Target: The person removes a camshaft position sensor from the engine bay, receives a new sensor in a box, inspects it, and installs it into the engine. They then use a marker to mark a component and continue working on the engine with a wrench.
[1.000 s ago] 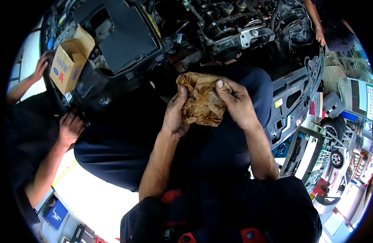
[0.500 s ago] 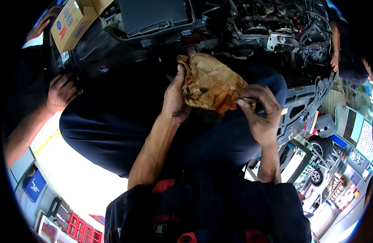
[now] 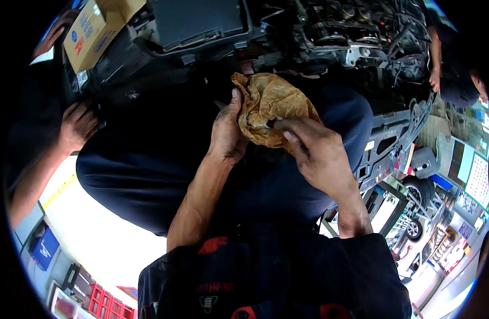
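Crumpled brown waxy paper [image 3: 276, 95], wrapped around something, sits above my lap. My left hand [image 3: 227, 130] grips its left side, the thumb pointing up along the edge. At the lower right, my right hand [image 3: 319, 151] has its thumb and bent fingers on a fold of the same paper. A small pale and dark patch shows among the folds by the right fingertips; what it is I cannot make out. The paper hides my left fingers behind it.
An opened-up car engine [image 3: 356, 40] fills the far side, with a black cover [image 3: 196, 24] left of it. A cardboard box [image 3: 98, 34] rests at the far left. Another person's hand [image 3: 79, 125] is at the left; a second person's arm [image 3: 436, 61] hangs at the right.
My right hand has moved left and inward over the paper, from its right edge to its lower middle. The paper's right part has folded in. My left hand keeps its hold.
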A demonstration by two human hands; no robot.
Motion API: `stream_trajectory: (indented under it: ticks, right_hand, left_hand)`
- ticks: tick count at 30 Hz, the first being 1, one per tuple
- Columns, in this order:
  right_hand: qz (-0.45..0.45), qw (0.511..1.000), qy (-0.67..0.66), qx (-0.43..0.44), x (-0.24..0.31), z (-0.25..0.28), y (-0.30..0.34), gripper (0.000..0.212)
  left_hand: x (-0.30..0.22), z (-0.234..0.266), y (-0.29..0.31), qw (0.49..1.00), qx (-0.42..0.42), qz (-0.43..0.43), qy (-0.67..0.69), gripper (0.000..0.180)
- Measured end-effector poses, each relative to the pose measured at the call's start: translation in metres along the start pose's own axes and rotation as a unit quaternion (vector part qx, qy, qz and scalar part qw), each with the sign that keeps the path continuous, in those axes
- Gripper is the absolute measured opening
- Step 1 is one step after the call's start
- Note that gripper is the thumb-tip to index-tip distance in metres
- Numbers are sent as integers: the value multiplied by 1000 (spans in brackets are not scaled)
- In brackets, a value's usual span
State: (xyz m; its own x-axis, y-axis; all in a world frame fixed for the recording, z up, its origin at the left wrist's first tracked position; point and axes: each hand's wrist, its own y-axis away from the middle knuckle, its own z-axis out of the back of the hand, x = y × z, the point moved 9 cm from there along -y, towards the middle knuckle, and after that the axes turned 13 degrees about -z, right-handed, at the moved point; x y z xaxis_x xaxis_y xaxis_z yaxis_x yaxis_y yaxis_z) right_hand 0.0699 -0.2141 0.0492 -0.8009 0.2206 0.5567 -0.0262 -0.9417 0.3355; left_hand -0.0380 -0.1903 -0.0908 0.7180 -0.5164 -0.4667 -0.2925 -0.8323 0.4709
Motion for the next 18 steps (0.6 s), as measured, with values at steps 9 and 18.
stream_trajectory:
  ticks: [9, 18]
  right_hand:
    - [28, 998, 53, 25, -5, -17, 18, 14]
    - [-14, 987, 139, 84, -4, -40, 32, 25]
  left_hand:
    - [3, 7, -5, 1000, -12, 14, 12, 60]
    - [-5, 3, -1, 999, -30, 9, 14, 54]
